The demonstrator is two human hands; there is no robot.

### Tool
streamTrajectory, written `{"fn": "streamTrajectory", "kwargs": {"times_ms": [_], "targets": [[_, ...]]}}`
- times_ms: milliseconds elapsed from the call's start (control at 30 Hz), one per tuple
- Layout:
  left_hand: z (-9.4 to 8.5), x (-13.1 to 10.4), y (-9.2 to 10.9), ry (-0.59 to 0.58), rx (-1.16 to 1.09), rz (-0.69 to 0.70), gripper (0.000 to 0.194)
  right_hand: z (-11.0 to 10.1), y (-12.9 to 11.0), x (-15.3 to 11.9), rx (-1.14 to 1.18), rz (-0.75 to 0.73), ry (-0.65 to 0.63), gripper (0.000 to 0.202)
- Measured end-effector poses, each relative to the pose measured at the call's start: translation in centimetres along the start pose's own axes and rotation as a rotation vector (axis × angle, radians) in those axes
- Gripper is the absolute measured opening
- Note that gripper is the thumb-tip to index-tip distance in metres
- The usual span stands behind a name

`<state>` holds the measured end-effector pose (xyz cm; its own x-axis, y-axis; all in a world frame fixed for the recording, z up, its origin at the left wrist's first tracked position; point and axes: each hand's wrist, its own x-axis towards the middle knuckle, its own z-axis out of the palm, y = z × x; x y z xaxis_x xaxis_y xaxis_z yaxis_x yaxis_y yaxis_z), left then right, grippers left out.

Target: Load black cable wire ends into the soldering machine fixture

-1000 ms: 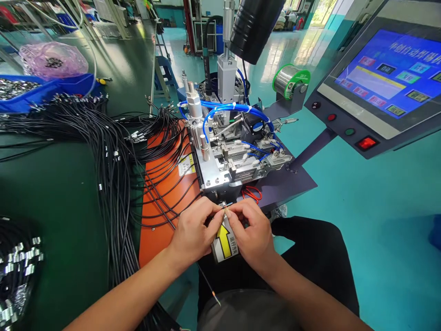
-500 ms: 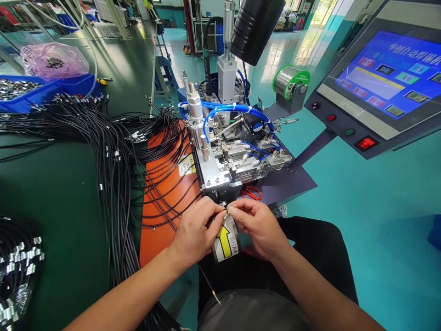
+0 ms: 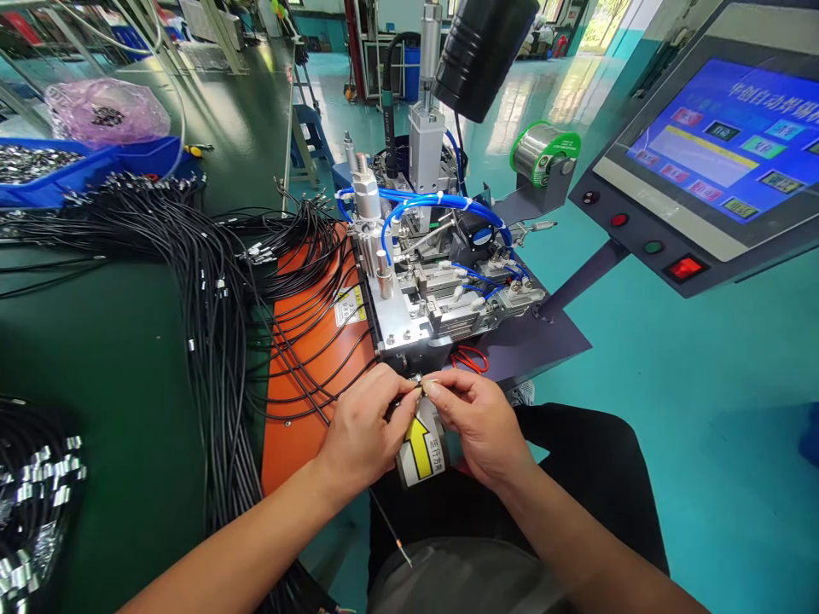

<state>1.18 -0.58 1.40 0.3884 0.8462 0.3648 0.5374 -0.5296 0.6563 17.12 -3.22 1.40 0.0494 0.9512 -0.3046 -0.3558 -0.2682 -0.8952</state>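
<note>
My left hand is closed in a pinch at the front of the machine, on what appears to be a thin black cable. A cable with a bare, coppery end hangs below that hand. Fingertip to fingertip with it, my right hand pinches a tiny piece at the same spot; fingers mostly hide it. Just beneath the fingertips is a metal cylinder with a yellow arrow label. The soldering machine, with blue air tubes, stands directly beyond both hands.
Black cables with metal ends run over the green table and the orange board. A blue tray of metal parts lies far left. A solder spool and a control screen stand at right.
The view has shifted slightly, so the surroundings sit a little further right. Both hands keep nearly the same pinch, fingertips together.
</note>
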Motion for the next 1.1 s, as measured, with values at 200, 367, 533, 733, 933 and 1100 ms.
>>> {"fn": "streamTrajectory", "kwargs": {"times_ms": [200, 367, 533, 733, 933, 1100], "targets": [[0.0, 0.0, 0.0, -0.001, -0.003, -0.009, 0.013, 0.1, 0.0, 0.0, 0.036, 0.013, 0.005, 0.022], [0.0, 0.0, 0.0, -0.014, 0.009, -0.01, 0.015, 0.2, 0.0, 0.0, 0.021, 0.014, 0.004, 0.023], [0.0, 0.0, 0.1, -0.015, 0.022, -0.008, 0.015, 0.1, 0.0, 0.0, -0.009, -0.015, 0.005, 0.021], [0.1, 0.0, -0.1, -0.018, 0.03, -0.001, 0.017, 0.1, 0.0, 0.0, -0.061, -0.02, 0.003, 0.022], [-0.2, 0.2, -0.3, -0.118, 0.13, 0.095, 0.019, -1.3, -1.8, 0.4, -0.44, -0.109, -0.117, 0.016], [-1.3, 0.7, 0.4, -0.216, 0.349, 0.299, 0.028, -1.3, -4.1, 0.3, -0.94, -0.254, -0.207, 0.015]]}}
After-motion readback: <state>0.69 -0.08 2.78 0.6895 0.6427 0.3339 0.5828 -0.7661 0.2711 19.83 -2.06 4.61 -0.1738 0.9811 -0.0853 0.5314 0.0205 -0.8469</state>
